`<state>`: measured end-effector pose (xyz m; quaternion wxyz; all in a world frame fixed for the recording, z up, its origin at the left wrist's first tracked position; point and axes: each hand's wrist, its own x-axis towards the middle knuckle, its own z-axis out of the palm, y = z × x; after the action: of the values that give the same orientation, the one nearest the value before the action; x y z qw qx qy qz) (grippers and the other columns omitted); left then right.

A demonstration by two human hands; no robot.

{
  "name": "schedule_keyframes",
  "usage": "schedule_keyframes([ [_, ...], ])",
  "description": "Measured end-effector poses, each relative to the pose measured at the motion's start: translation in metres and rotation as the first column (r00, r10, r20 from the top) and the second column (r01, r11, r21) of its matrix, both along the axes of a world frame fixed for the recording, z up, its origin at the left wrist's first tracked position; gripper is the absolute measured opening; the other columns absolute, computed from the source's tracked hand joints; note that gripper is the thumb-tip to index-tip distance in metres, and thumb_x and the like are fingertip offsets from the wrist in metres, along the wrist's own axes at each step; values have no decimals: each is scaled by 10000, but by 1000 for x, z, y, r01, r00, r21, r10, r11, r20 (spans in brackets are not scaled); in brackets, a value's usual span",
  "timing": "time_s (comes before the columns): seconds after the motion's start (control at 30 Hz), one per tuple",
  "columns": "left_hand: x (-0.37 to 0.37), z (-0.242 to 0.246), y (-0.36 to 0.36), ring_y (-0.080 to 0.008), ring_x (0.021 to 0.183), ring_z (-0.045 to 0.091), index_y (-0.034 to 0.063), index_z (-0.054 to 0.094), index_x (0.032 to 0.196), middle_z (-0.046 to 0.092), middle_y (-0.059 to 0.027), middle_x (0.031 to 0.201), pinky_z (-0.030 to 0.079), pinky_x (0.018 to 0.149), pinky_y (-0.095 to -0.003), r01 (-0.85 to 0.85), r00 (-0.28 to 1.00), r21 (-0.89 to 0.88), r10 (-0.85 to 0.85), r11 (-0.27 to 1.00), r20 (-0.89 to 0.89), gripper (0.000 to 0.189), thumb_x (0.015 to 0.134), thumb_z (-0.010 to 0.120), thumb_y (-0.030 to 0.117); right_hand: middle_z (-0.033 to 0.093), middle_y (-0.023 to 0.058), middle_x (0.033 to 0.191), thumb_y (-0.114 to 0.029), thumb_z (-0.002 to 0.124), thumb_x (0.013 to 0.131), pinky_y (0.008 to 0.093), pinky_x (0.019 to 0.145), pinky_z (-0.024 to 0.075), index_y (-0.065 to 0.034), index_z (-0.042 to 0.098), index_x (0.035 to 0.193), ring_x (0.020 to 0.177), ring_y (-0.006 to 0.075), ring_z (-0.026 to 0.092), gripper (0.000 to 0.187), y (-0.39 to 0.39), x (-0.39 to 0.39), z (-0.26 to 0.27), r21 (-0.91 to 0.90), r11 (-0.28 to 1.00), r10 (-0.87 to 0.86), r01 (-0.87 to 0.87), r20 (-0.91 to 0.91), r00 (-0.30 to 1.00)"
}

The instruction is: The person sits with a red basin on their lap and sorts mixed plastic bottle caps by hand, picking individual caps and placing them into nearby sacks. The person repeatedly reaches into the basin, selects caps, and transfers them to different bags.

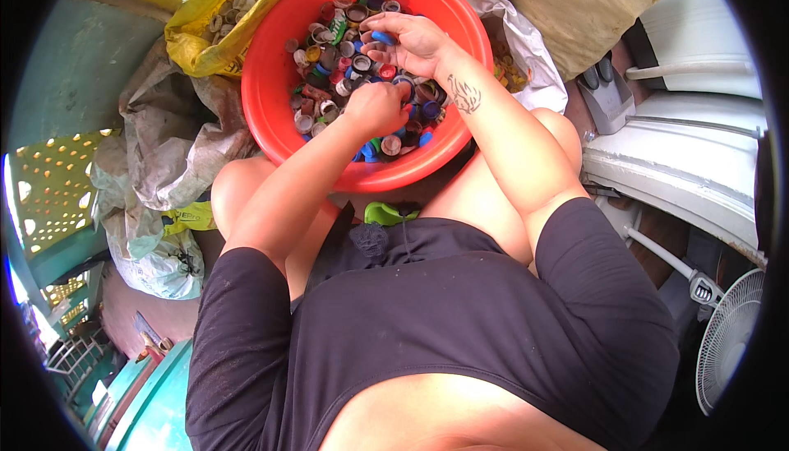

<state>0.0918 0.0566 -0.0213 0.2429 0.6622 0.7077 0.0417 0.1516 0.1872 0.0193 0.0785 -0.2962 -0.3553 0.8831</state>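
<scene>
A red plastic basin (269,112) sits between my knees with many loose plastic bottle caps (362,64) of mixed colours in it. My right hand (407,41) is over the basin's far right side, palm turned up and fingers curled. It holds a blue bottle cap (383,38) by the fingers. Nearer to me, my left hand (377,109) reaches down among the caps with its back upward. Its fingertips are partly hidden, so whether it grips a cap is unclear. Several blue caps (370,150) lie near the basin's front wall.
Left of the basin stand a yellow sack (203,50) of caps and a crumpled greyish sack (185,136). A white sack (545,62) with yellowish pieces and a large tan sack (585,7) are at right. A white fan (730,340) stands at far right.
</scene>
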Motion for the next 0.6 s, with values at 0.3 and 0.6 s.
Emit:
schedule_keyframes([
  [0.3,-4,-12,5,-271,856,660,137,686,905,669,-95,898,537,723,-394,142,977,-136,-161,981,-140,237,758,659,322,575,142,979,-161,536,836,399,795,473,-65,580,998,913,311,586,194,1,6,11,917,-30,251,-398,392,885],
  [0.6,-15,-10,8,-263,789,658,152,675,844,674,-60,793,519,690,-395,12,998,-153,-3,988,60,393,663,734,496,681,175,915,-134,586,726,425,715,519,-51,705,831,840,309,659,179,-21,29,32,264,-493,185,-829,963,197],
])
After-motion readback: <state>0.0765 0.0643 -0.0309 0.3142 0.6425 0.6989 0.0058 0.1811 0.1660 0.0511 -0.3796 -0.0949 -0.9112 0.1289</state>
